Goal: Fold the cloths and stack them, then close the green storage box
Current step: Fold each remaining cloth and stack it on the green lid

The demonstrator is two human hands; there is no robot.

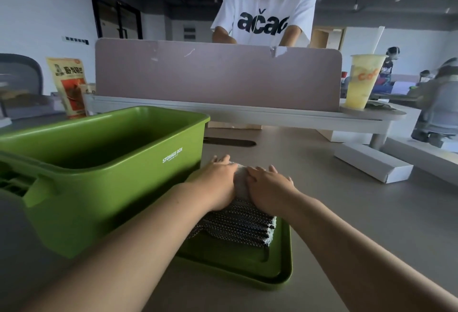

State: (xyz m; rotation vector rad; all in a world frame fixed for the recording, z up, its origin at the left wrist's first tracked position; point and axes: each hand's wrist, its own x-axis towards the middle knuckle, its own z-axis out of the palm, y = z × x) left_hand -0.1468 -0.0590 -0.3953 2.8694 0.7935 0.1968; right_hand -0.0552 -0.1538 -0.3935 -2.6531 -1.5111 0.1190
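Observation:
A green storage box stands open on the left of the desk, its inside dark and bare as far as I can see. Its green lid lies flat to the right of the box. On the lid rests a stack of folded cloths: dark dotted ones below, a grey cloth on top. My left hand and my right hand lie side by side, palms down, pressing on the grey cloth, fingers together and pointing away from me.
A pink desk divider runs across the back, with a person in a white T-shirt behind it. A snack bag stands at back left, a yellow drink cup at back right, a long white carton on the right.

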